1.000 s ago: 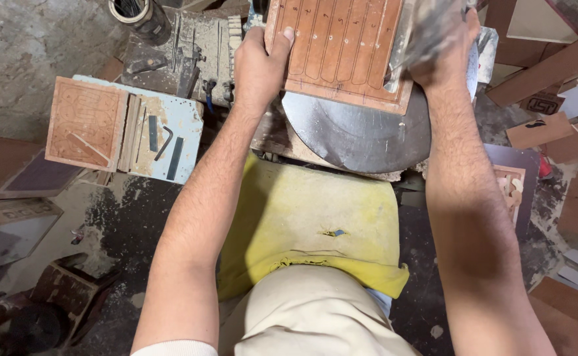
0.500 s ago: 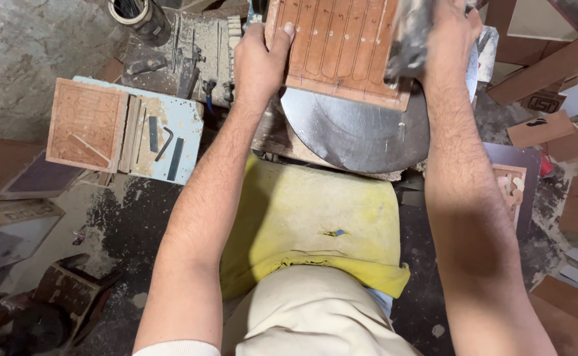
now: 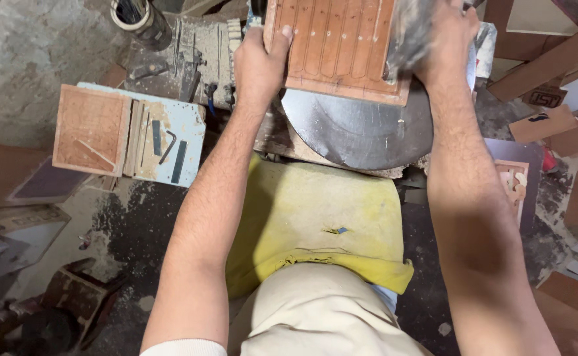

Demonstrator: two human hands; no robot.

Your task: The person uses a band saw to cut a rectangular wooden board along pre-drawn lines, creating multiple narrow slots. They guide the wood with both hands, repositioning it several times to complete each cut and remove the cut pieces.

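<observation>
Workshop floor seen from above, dusty concrete strewn with offcuts, the person seated on a yellow cushion (image 3: 315,217) before a low metal disc table (image 3: 358,132). Left hand (image 3: 260,66): fingers curled over the near-left edge of the grooved wooden panel (image 3: 338,46), thumb laid on its upper face — a firm pinch grip. Right hand (image 3: 450,39): closed around a grey, motion-blurred object (image 3: 407,29) at the panel's right edge; whether it is a rag, a block or a tool cannot be told. The panel lies flat across the far part of the disc, its parallel grooves running away from the body, its near edge overhanging the metal. To work such a piece well, in my judgement, the holding hand should press the panel down so it does not creep, with the strokes following the grooves rather than crossing them. Outward, left: a pale blue board (image 3: 170,142) carrying a square reddish panel (image 3: 91,128), a hex key and dark strips; beyond it a round container (image 3: 134,16). Right: stacked brown boards, one small dark-brown block (image 3: 543,97) bearing a printed mark, and a fretwork piece (image 3: 514,184) on a dark sheet.
</observation>
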